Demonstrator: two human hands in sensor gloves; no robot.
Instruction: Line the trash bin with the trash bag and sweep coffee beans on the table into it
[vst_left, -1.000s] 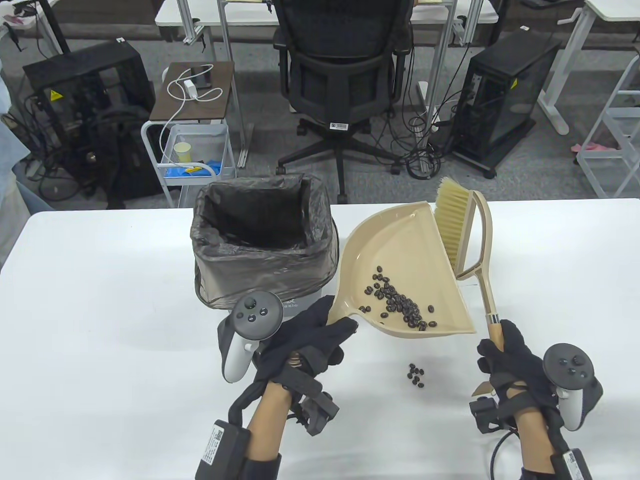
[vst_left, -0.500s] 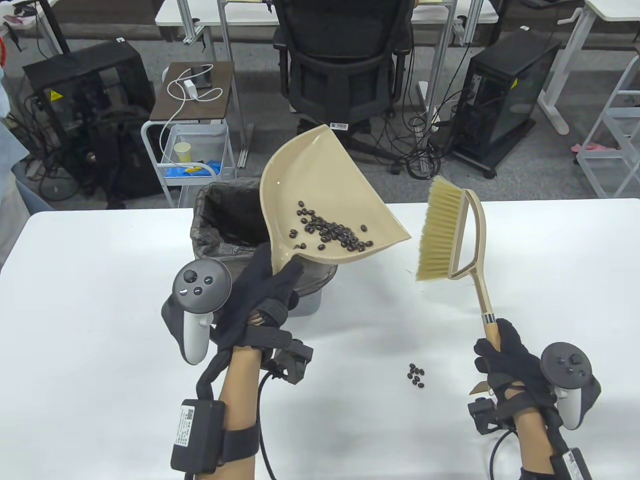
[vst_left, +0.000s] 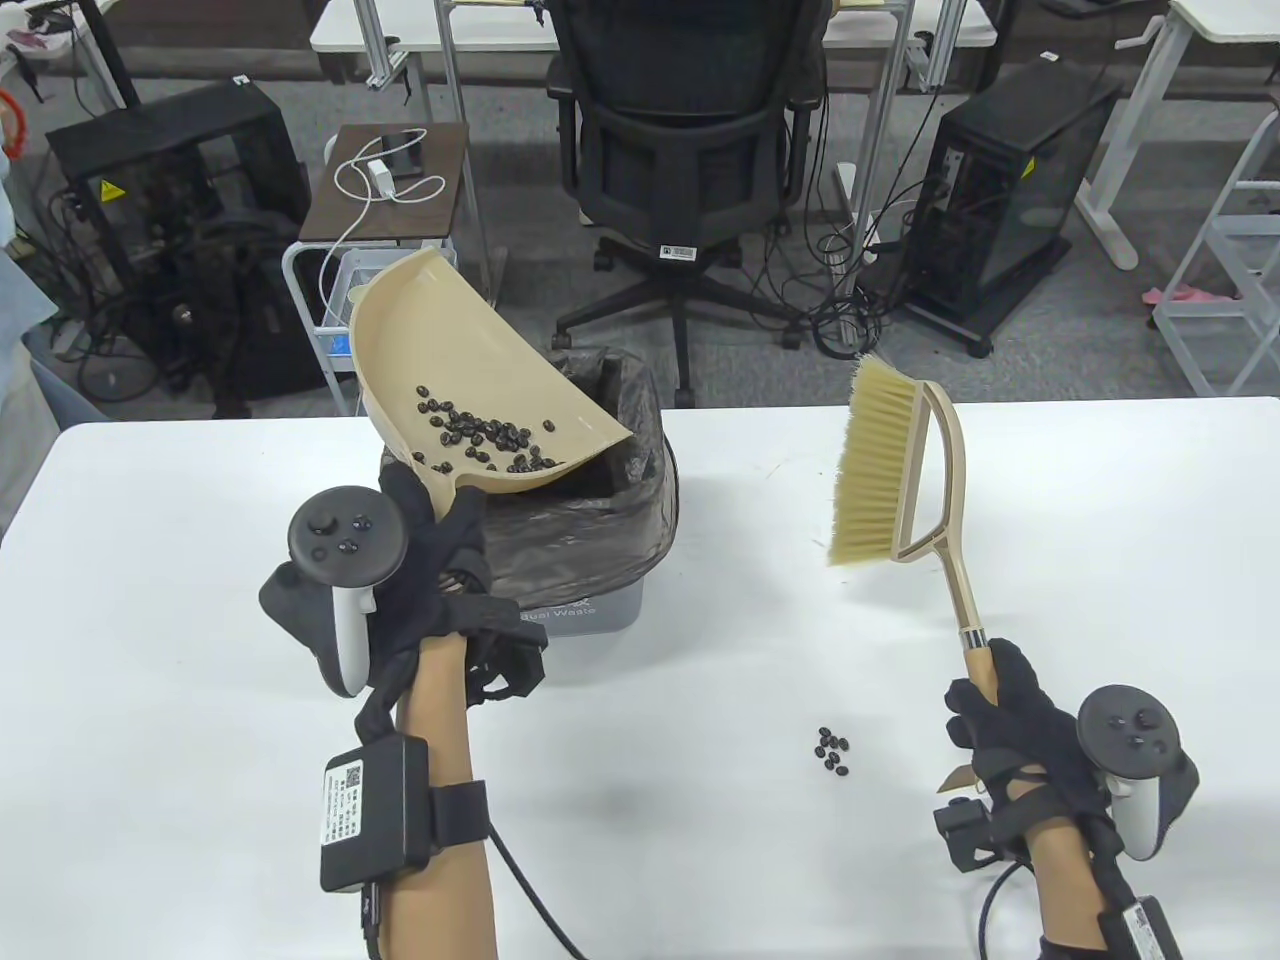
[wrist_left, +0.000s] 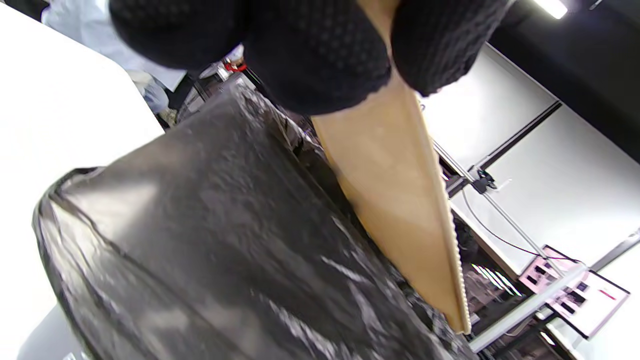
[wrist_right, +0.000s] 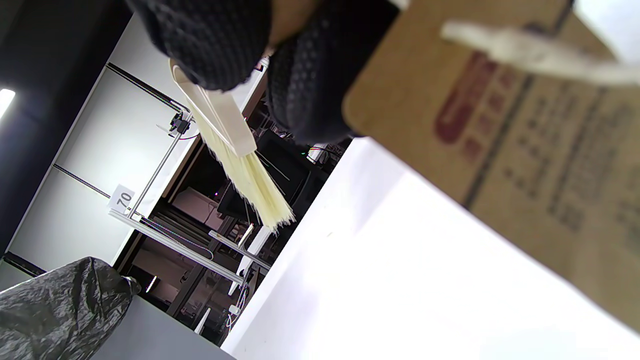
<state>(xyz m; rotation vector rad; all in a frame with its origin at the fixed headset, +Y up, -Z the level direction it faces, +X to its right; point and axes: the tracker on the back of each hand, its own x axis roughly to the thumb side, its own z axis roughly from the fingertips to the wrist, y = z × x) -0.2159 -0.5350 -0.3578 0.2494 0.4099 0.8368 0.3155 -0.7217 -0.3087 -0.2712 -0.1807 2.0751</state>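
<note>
My left hand (vst_left: 440, 545) grips the handle of a beige dustpan (vst_left: 470, 370) and holds it tilted over the grey trash bin (vst_left: 590, 610), which is lined with a dark trash bag (vst_left: 590, 530). Several coffee beans (vst_left: 480, 440) lie in the pan near its lower lip, above the bin's opening. From the left wrist view the pan's underside (wrist_left: 395, 200) hangs over the bag (wrist_left: 210, 250). My right hand (vst_left: 1000, 710) grips the wooden handle of a brush (vst_left: 880, 470), held upright above the table. A small cluster of beans (vst_left: 832, 750) lies on the table left of that hand.
The white table (vst_left: 200, 620) spreads around the bin. Beyond its far edge stand an office chair (vst_left: 680, 130), a small cart (vst_left: 390, 290) and computer towers. A brown cardboard tag (wrist_right: 525, 135) hangs close to the right wrist camera.
My left hand lifted the dustpan with the beans off the table and swung it left, up over the bin. The brush rose from the pan's edge and now stays still.
</note>
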